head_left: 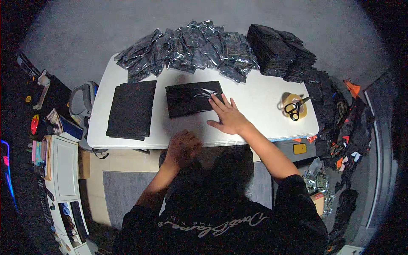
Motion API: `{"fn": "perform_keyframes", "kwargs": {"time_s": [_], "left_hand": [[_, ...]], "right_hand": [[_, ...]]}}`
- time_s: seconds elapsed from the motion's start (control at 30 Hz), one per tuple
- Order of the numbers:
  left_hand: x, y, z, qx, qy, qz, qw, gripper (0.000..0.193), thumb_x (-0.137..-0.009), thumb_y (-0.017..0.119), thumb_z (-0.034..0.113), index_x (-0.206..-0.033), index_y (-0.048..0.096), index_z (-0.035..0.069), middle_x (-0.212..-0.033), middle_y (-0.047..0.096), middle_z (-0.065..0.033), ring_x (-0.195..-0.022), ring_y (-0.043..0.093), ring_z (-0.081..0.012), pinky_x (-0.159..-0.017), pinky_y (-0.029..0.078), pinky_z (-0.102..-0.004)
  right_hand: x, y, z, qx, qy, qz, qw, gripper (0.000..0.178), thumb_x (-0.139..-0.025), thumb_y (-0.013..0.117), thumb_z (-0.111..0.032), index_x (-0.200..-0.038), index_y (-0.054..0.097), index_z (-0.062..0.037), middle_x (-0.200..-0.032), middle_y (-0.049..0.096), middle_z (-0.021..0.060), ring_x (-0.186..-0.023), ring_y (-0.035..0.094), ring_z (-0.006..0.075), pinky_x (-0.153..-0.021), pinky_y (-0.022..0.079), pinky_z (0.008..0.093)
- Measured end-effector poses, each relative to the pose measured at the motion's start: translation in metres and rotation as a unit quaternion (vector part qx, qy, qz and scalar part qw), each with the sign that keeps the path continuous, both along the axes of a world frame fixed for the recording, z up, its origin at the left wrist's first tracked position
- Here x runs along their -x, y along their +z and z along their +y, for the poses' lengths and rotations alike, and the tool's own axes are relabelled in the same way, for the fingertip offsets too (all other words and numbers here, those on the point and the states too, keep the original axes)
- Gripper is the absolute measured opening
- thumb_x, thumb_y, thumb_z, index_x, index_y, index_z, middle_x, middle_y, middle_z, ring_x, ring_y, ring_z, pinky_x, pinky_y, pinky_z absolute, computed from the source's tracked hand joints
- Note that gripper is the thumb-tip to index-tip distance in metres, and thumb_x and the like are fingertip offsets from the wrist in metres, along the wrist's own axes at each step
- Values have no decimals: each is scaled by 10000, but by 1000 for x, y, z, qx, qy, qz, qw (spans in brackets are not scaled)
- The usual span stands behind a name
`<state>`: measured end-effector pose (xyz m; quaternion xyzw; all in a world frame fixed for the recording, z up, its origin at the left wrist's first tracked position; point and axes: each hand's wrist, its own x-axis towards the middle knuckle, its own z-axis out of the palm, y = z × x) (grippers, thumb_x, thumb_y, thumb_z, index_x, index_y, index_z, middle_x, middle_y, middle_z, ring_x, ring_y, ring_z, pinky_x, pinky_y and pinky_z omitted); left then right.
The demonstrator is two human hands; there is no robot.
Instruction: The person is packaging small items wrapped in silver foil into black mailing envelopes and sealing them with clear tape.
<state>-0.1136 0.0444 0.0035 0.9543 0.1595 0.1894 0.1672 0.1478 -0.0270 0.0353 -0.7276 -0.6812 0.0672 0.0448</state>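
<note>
A black folded cloth item [182, 101] with a white pointed mark or shine near its right end lies on the white table [244, 91] in front of me. My right hand [229, 117] rests at its right side, fingers spread, with the fingertips touching it. My left hand [183, 146] is over the table's near edge, below the item and apart from it; motion smears its fingers. To the left lies a flat stack of black sheets or cloth [131, 109].
A heap of black items in clear plastic bags [195, 46] covers the table's far side. Tall black stacks [276, 53] stand at the far right. Black scissors [293, 109] lie on a roll of tape [301, 111]. A white cabinet [64, 170] is at the left; dark clothing [355, 123] hangs or lies at right.
</note>
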Motion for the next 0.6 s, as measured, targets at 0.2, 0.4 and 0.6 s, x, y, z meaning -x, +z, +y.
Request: {"fn": "perform_keyframes", "kwargs": {"time_s": [0.2,0.4,0.6], "left_hand": [[-1,30,-9,77,-11,-124,989,130,-835,772,188,-949,752,128,-905,696,-92,-894,674,-328,-793,554,-442],[-41,50,41,220,61,-215,950,312,-929,736,236,-1230,731,156,-819,660,-65,-688,633,-206,-681,535,-341],[-99,29,51,323,-83,-312,890,507,-1073,510,464,-1503,513,195,-745,577,8,-610,522,-126,-600,450,-266]], "right_hand": [[-3,4,-3,19,9,-5,1000,938,-932,560,-683,-1639,261,-143,-1733,113,128,-1563,98,481,-1247,136,632],[-1,11,-2,15,24,-10,1000,925,-904,574,-714,-1628,314,-201,-1730,131,124,-1556,91,505,-1230,130,679],[-1,14,0,38,52,-7,998,948,-870,520,-799,-1616,351,-239,-1730,139,111,-1534,46,569,-1206,103,732]]}}
